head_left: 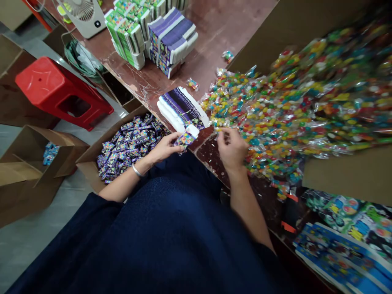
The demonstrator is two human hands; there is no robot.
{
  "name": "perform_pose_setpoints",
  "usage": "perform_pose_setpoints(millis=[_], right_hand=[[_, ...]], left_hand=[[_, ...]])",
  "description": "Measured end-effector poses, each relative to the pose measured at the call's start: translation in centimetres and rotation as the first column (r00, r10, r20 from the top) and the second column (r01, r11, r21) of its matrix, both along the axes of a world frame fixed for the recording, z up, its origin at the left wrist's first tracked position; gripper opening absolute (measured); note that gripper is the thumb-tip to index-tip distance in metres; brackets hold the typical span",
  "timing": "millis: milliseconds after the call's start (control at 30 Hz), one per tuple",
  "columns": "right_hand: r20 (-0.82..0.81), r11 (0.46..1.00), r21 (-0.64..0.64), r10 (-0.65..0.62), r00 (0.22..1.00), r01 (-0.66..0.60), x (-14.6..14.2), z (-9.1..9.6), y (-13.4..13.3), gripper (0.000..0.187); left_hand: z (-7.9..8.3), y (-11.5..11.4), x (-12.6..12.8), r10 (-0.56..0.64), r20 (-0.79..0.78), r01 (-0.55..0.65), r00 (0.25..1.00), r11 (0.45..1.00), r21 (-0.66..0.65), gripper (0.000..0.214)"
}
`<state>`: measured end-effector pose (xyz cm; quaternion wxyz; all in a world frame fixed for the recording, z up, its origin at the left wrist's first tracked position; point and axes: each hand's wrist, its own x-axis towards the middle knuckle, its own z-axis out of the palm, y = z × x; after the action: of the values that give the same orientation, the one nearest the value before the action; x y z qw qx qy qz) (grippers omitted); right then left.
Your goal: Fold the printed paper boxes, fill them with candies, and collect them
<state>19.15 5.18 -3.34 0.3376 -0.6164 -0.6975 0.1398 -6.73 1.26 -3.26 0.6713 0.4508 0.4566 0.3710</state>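
Note:
My left hand (165, 148) is closed around a small purple candy box (185, 138) with its white end flaps standing open. It holds the box at the table's edge. My right hand (232, 149) is beside a heap of wrapped colourful candies (266, 110), its fingers curled together; whether something is between the fingertips cannot be made out. Just beyond the candy box lies a row of flattened purple boxes (183, 107) on the table. To the left of my lap, a carton (88, 173) holds many purple candy boxes (128, 149).
Banded purple bundles (173, 36) and green bundles (125, 34) stand at the back beside a white fan (84, 16). Loose candy packets (192, 84) lie nearby. A red stool (58, 87) and another carton (67, 153) are at left. Blue printed sheets (333, 253) lie at lower right.

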Motion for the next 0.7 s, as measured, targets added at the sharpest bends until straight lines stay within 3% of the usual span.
perform_pose_setpoints(millis=[67, 133, 267, 500, 600, 700], right_hand=[[-0.220, 0.996, -0.002, -0.086, 0.972, 0.088, 0.2, 1.7, -0.6, 0.021], [-0.353, 0.997, -0.046, -0.081, 0.932, 0.070, 0.0, 3.5, -1.3, 0.022], [-0.367, 0.992, -0.117, 0.009, 0.930, -0.056, -1.0, 5.7, -2.2, 0.015], [-0.125, 0.983, 0.034, 0.186, 0.975, -0.183, -1.5, 4.9, -1.9, 0.018], [-0.293, 0.963, -0.042, 0.242, 0.925, -0.266, -1.4, 4.1, -2.5, 0.022], [-0.508, 0.967, -0.108, 0.146, 0.849, -0.231, -1.6, 3.0, -3.5, 0.041]], left_hand=[[-0.5, -0.1, 0.6, -0.066, -0.049, 0.070, 0.997, 0.995, 0.072, 0.052], [-0.7, -0.1, 1.3, -0.115, -0.086, 0.124, 0.990, 0.986, 0.114, 0.057], [0.1, -0.2, 2.8, -0.146, -0.151, 0.174, 0.978, 0.967, 0.187, 0.051], [0.9, -0.3, 4.7, -0.069, 0.007, 0.066, 0.998, 0.981, 0.181, 0.040], [0.9, -0.5, 5.1, 0.020, 0.081, -0.035, 0.997, 0.982, 0.185, 0.050], [1.1, -0.5, 5.2, 0.061, 0.132, -0.087, 0.989, 0.975, 0.202, 0.068]])
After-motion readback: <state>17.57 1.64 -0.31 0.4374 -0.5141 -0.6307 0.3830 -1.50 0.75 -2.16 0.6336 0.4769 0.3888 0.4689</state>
